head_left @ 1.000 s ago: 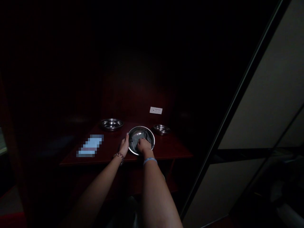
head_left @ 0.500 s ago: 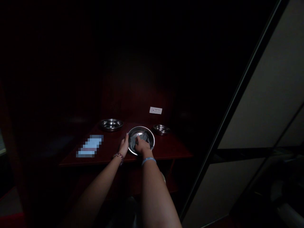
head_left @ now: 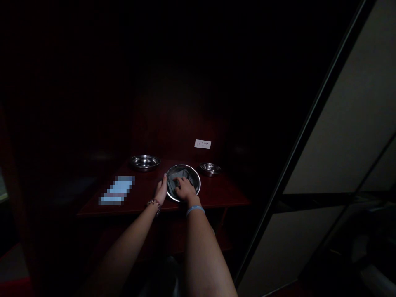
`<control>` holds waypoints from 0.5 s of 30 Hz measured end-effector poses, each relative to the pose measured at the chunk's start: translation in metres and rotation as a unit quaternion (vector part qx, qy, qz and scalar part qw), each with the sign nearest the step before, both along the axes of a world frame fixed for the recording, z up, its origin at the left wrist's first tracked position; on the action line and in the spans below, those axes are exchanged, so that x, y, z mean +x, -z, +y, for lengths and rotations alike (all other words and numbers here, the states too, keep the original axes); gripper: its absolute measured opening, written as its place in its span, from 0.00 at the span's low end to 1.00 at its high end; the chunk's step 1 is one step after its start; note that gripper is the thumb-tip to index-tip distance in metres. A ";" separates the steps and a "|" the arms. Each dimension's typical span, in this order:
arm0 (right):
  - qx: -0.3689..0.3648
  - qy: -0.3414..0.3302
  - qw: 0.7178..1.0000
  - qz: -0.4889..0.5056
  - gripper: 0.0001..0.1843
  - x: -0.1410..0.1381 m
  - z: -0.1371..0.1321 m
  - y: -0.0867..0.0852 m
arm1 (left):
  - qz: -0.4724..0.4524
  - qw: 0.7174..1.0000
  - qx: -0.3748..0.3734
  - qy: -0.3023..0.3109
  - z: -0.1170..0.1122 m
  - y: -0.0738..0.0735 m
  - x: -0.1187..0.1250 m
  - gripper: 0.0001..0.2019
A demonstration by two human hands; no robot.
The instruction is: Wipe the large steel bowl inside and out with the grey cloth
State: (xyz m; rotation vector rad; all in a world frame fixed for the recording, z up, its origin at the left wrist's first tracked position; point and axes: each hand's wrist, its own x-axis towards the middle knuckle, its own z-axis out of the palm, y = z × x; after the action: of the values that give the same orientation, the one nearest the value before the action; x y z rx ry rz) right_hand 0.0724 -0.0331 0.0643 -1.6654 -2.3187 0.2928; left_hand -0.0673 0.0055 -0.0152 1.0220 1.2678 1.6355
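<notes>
Round steel bowl (head_left: 175,170) mid-scene by worktop's (head_left: 222,192) near edge: L hand (head_left: 161,189) wraps its left rim, thumb up. R hand (head_left: 185,189), fingers loosely spread, on grey cloth (head_left: 182,173) inside. Bowl's prob. light, stiff, slick, best held by rim; cloth's creased, prob. soft, easily pinched at folds.

Left fingers (head_left: 165,179) hold steel bowl (head_left: 199,181); right fingers (head_left: 184,181) on grey cloth (head_left: 185,172) inside. Beyond fingers: wide dish (head_left: 144,163) left, small dish (head_left: 210,168) right.
</notes>
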 end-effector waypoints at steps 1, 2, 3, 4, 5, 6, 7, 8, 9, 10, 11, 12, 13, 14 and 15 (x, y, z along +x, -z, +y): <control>0.004 -0.002 1.000 -0.014 0.33 -0.001 -0.001 -0.001 | 0.005 1.000 -0.004 -0.001 0.000 -0.001 0.000 0.33; 0.006 -0.005 1.000 -0.028 0.34 -0.002 -0.001 -0.001 | 0.010 1.000 -0.009 0.000 0.000 -0.001 0.000 0.34; 0.007 -0.010 0.999 -0.040 0.35 -0.002 -0.002 -0.002 | 0.014 1.000 -0.015 0.003 0.000 -0.002 0.000 0.34; 0.005 -0.016 0.999 -0.052 0.37 -0.003 -0.003 -0.003 | 0.016 1.000 -0.017 0.003 0.000 -0.002 0.000 0.35; 0.002 -0.023 0.998 -0.063 0.38 -0.003 -0.003 -0.003 | 0.016 1.000 -0.019 0.003 0.000 -0.002 0.000 0.35; -0.002 -0.028 0.997 -0.073 0.39 -0.004 -0.003 -0.003 | 0.015 1.000 -0.019 0.004 0.001 -0.001 0.000 0.35; -0.007 -0.031 0.996 -0.082 0.40 -0.004 -0.003 -0.003 | 0.013 1.000 -0.020 0.005 0.001 -0.001 0.000 0.35; -0.012 -0.030 0.995 -0.089 0.40 -0.004 -0.003 -0.003 | 0.010 1.000 -0.021 0.006 0.002 0.000 0.000 0.35; -0.015 -0.027 0.995 -0.095 0.41 -0.004 -0.003 -0.002 | 0.005 1.000 -0.024 0.010 0.002 0.000 0.000 0.35; -0.016 -0.023 0.995 -0.100 0.41 -0.004 -0.002 -0.001 | -0.001 1.000 -0.026 0.017 0.003 0.000 0.000 0.34; -0.015 -0.017 0.994 -0.104 0.41 -0.003 -0.002 -0.001 | -0.006 0.999 -0.027 0.027 0.003 0.001 -0.001 0.34; -0.010 -0.010 0.994 -0.107 0.41 -0.003 -0.001 0.000 | -0.009 0.999 -0.028 0.035 0.003 0.001 -0.001 0.33; -0.004 0.001 0.994 -0.110 0.40 -0.002 0.000 0.001 | -0.010 0.999 -0.027 0.041 0.003 0.001 -0.001 0.33; 0.002 0.015 0.993 -0.114 0.40 -0.002 0.001 0.002 | -0.009 0.999 -0.028 0.043 0.003 0.001 -0.001 0.33; 0.007 0.031 0.992 -0.118 0.40 -0.001 0.003 0.003 | -0.005 0.999 -0.030 0.042 0.003 0.000 -0.001 0.33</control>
State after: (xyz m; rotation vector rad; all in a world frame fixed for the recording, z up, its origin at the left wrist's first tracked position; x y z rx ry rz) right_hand 0.0711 -0.0304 0.0609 -1.8511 -2.4204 0.0689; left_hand -0.0678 0.0087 -0.0156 1.0154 1.2445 1.5278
